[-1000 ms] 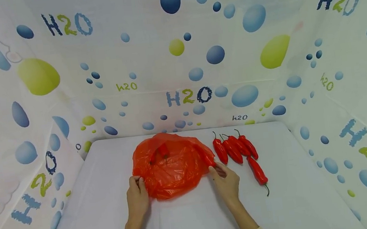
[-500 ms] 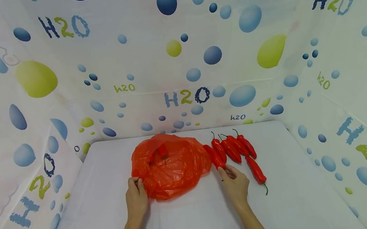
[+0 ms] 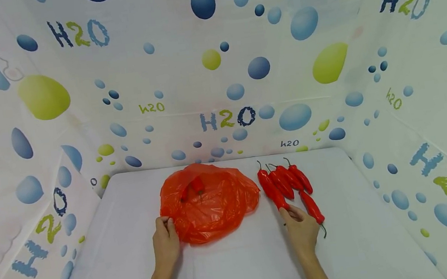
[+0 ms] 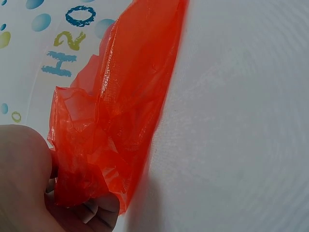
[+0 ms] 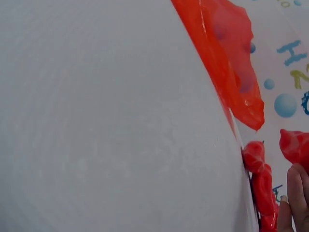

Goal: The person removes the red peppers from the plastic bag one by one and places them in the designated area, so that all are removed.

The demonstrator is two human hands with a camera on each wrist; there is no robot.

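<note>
"Red plastic, thin and shiny. What has hold of it?"

"The person's left grip (image 3: pixel 166 242). It's drawn close, with the edge of the bag (image 3: pixel 216 215) pinched between thumb and fingers. The rest of the bag spreads ahead and to the right of that grip, on the bench (image 3: pixel 239 268)."

"Anything inside?"

"At least two bagged peppers (image 3: pixel 198 184), red ones, show ahead of the left grip. How many more, I can't tell."

"And the right grip (image 3: pixel 303 233)?"

"Also closed down, thumb and fingers pinching one end of the held pepper (image 3: pixel 277 197). Its body points ahead of the grip and a little to the left."

"Is it touching the others?"

"It overlaps the leftmost of the row of peppers (image 3: pixel 282 184), so I can't say. That row lies just ahead of the right grip, stems pointing away from it."

"And the loose one?"

"The lone pepper (image 3: pixel 312 207) lies just right of the right grip, tip against the row or nearly, stem towards the person."

"Beyond all that?"

"A white backdrop (image 3: pixel 182 74) with blue and green spots and 'H2O' lettering, well ahead of both grips."
</note>
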